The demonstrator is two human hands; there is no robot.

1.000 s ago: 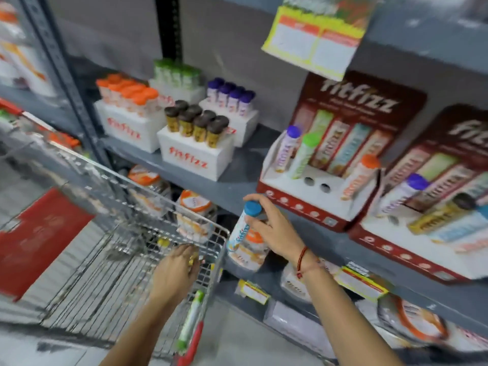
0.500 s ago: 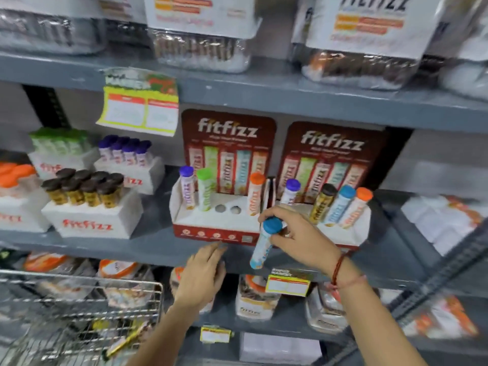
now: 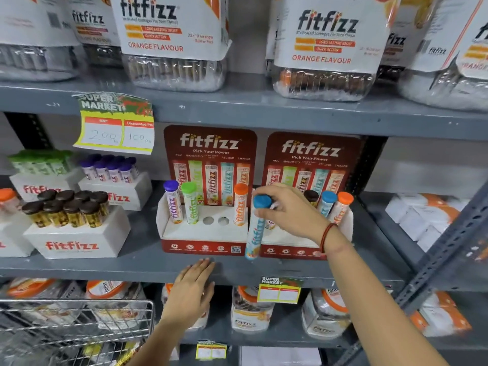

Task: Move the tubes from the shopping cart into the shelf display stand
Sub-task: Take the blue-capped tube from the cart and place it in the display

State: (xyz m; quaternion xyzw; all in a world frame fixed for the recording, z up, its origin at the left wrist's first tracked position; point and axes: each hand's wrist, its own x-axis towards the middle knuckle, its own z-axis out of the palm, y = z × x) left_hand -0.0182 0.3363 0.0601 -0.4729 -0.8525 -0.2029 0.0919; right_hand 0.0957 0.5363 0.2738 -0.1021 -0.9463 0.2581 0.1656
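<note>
My right hand point(image 3: 290, 212) grips a blue-capped tube point(image 3: 256, 228) near its cap, holding it upright in front of the gap between two red display stands. The left display stand point(image 3: 203, 233) holds a purple-capped tube point(image 3: 173, 203), a green-capped tube point(image 3: 190, 203) and an orange-capped tube point(image 3: 239, 204), with two bare round holes point(image 3: 216, 220) between them. The right display stand point(image 3: 290, 245) holds brown-, blue- and orange-capped tubes, partly hidden by my hand. My left hand point(image 3: 194, 291) rests flat with fingers apart on the shelf's front edge. The wire shopping cart point(image 3: 79, 328) is at lower left.
White foam blocks point(image 3: 76, 237) with brown-, purple-, green- and orange-capped tubes stand at left on the same shelf. Large lozenge jars point(image 3: 174, 43) sit on the shelf above and more jars below. A yellow price tag point(image 3: 116, 125) hangs overhead. A slotted steel upright point(image 3: 446, 249) stands at right.
My left hand left the cart and rose to the shelf edge. My right hand carried the blue-capped tube up from cart level to the front of the display stands.
</note>
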